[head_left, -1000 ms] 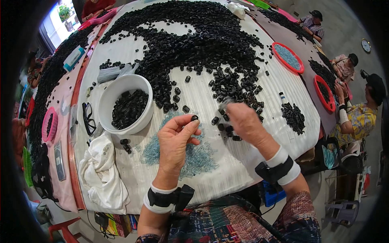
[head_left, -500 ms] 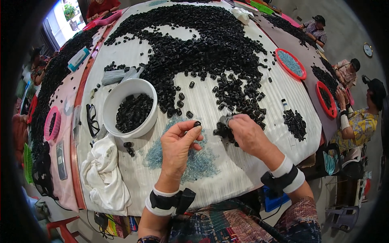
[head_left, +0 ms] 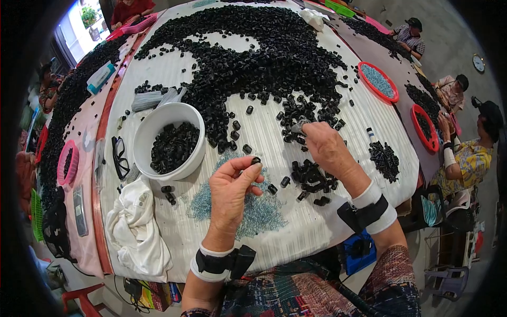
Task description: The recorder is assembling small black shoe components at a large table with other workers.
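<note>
Thumb and forefinger of my left hand [head_left: 231, 186] pinch a small black plastic cap [head_left: 256, 160]. Beneath that hand, small clear bluish pieces [head_left: 208, 202] are spread over the white cloth. My right hand [head_left: 330, 149] is closed, fingers curled down at the near edge of the large heap of black parts [head_left: 264, 58]. Something grey [head_left: 300, 127] shows at its fingertips; whether it is held or worn I cannot tell. Between the right wrist and the bluish pieces lies a loose cluster of black parts [head_left: 312, 177].
A white bowl [head_left: 196, 153] holding black parts stands left, near eyeglasses [head_left: 120, 157] and a crumpled white cloth [head_left: 136, 227]. Grey strips [head_left: 148, 101] lie behind it. A small black pile [head_left: 384, 161] and red trays [head_left: 392, 99] are right. Other people sit around the table.
My right hand has moved away from me to the heap's near edge. Black parts now lie loose on the cloth nearer to me. My left hand keeps its pinch on the cap, nearly still.
</note>
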Demonstrator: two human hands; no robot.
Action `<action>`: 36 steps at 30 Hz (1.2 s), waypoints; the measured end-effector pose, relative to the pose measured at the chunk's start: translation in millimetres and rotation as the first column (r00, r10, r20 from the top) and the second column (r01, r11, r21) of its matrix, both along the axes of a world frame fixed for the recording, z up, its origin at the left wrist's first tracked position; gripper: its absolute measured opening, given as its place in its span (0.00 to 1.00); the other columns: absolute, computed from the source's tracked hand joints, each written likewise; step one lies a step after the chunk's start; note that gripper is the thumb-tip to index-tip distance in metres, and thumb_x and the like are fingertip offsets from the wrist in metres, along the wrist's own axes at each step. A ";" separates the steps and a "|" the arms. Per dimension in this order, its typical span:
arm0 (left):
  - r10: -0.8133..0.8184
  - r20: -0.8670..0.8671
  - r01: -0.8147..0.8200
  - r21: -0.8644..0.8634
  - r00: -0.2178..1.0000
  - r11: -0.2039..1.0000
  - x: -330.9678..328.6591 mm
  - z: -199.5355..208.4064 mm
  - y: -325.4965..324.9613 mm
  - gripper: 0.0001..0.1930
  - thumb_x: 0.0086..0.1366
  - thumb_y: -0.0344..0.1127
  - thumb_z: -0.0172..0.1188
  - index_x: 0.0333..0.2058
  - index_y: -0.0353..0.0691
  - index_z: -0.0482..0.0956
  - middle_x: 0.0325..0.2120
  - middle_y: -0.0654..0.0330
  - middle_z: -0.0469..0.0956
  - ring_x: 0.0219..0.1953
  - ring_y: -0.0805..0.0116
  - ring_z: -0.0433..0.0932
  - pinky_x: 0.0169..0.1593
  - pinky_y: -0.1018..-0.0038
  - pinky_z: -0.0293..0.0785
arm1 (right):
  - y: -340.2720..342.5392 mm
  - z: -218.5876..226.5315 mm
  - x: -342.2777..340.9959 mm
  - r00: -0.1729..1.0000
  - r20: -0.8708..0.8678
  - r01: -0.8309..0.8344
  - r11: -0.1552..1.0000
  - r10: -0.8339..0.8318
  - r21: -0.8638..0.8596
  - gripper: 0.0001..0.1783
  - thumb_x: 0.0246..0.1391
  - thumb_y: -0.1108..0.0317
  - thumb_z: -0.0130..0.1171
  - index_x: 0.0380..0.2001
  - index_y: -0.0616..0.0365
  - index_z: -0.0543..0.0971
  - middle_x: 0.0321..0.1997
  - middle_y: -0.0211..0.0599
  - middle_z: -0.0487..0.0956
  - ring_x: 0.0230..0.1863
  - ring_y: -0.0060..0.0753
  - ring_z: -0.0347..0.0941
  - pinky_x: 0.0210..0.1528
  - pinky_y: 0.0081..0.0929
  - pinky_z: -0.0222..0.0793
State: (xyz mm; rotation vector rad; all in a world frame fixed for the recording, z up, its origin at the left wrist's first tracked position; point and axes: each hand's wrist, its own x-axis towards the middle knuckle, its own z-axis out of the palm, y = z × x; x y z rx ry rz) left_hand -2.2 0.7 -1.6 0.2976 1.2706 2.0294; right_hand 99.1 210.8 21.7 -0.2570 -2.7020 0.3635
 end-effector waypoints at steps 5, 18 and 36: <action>-0.004 -0.010 0.004 -0.004 1.000 1.000 0.8 1.9 -0.3 0.11 0.59 0.27 0.62 0.39 0.30 0.76 0.30 0.58 0.78 0.28 0.74 0.79 0.24 0.82 0.75 | 5.4 -14.6 10.2 0.994 0.006 0.109 0.992 -0.110 0.068 0.04 0.47 0.79 0.51 0.28 0.62 0.69 0.26 0.45 0.71 0.33 0.48 0.70 0.36 0.41 0.68; -0.026 0.000 0.026 -0.006 1.000 1.000 2.0 -0.1 -0.7 0.11 0.59 0.27 0.62 0.40 0.32 0.76 0.30 0.57 0.80 0.28 0.74 0.79 0.22 0.83 0.76 | -16.5 -7.8 23.3 0.996 -0.081 0.030 0.978 -0.048 -0.208 0.05 0.47 0.80 0.53 0.29 0.63 0.69 0.27 0.46 0.72 0.33 0.50 0.72 0.35 0.40 0.68; -0.036 0.003 0.036 -0.020 0.999 0.999 4.1 -1.7 1.3 0.10 0.58 0.27 0.63 0.39 0.33 0.77 0.29 0.57 0.80 0.28 0.74 0.79 0.22 0.82 0.76 | -30.6 -28.2 -1.1 0.983 0.078 0.160 0.982 -0.168 0.101 0.10 0.43 0.79 0.51 0.32 0.60 0.68 0.28 0.47 0.74 0.34 0.53 0.74 0.35 0.44 0.72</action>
